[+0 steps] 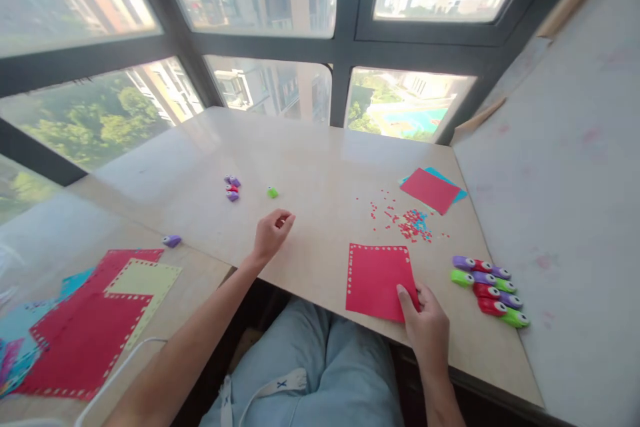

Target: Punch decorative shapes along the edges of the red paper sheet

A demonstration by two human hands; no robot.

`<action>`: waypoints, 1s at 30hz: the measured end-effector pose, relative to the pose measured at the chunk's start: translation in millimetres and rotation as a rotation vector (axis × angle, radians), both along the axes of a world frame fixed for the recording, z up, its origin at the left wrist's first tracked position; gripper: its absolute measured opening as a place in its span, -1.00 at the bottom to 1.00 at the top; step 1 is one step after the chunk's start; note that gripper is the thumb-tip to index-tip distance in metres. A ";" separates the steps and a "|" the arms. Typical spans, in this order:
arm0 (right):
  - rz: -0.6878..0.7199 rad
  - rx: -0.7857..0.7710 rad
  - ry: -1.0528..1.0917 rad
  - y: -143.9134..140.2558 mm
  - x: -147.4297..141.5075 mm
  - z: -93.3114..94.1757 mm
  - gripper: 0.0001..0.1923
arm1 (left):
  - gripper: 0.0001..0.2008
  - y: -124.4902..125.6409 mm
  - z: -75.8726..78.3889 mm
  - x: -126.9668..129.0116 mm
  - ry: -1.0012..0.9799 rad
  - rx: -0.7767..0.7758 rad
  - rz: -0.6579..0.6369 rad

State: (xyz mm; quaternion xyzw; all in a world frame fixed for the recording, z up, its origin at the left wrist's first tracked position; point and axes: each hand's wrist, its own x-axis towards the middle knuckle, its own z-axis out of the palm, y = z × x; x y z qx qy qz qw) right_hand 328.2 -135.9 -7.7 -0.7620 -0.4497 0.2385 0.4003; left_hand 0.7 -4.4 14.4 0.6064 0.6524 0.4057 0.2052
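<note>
My right hand (425, 320) pinches a square red sheet of paper (379, 280) by its lower right corner, thumb on top. Small punched holes run along the sheet's top and left edges; the sheet lies at the table's front edge. My left hand (273, 235) hovers over the table left of the sheet, its fingers curled together; whatever they hold, if anything, is hidden. Just beyond it stands a small green craft punch (272, 192). Farther left is a cluster of purple and red craft punches (232, 188).
Red and blue paper confetti (415, 225) lies scattered behind the sheet, near stacked red and blue papers (431, 191). Several coloured punches (493, 290) line the right side by the wall. At left are a purple punch (172, 241) and punched red papers (95, 323). Windows border the back.
</note>
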 end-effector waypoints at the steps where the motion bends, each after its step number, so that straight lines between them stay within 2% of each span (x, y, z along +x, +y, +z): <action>1: 0.002 -0.006 -0.002 1.3 0.3 -1.0 -0.40 | -0.79 1.0 -4.2 -18.5 0.029 -0.020 0.102; 4: -0.002 -0.034 -0.001 7.4 -1.1 -4.6 -0.37 | -0.74 7.7 -13.6 -58.4 0.127 -0.076 0.292; 7: 0.000 -0.044 0.024 16.8 -7.7 -6.5 -0.31 | -0.65 20.9 -18.8 -71.6 0.227 -0.116 0.358; 11: 0.003 -0.017 0.018 31.9 -23.1 -4.1 -0.29 | -0.53 46.0 -20.1 -62.7 0.316 -0.116 0.318; 18: 0.032 0.050 -0.039 55.6 -46.0 1.5 -0.38 | -0.62 81.3 -17.5 -49.0 0.398 -0.143 0.307; 25: 0.083 0.090 -0.087 62.9 -52.2 3.7 -0.48 | -0.66 84.9 -20.4 -51.6 0.381 -0.145 0.272; 30: 0.093 0.080 -0.079 61.4 -50.6 1.9 -0.41 | -0.66 79.5 -20.2 -51.7 0.349 -0.128 0.243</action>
